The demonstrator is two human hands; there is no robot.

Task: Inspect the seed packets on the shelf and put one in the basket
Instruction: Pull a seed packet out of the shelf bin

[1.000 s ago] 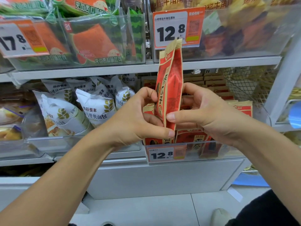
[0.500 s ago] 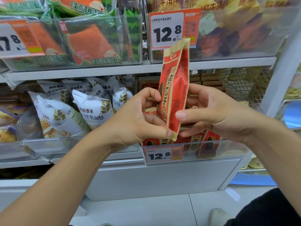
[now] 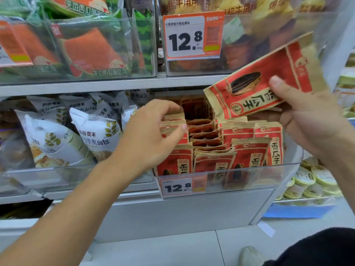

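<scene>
My right hand pinches one red seed packet, tilted sideways, raised above the clear bin. My left hand, fingers curled, touches the tops of the stacked packets in that bin. Behind: white bread bags, price tag.
</scene>
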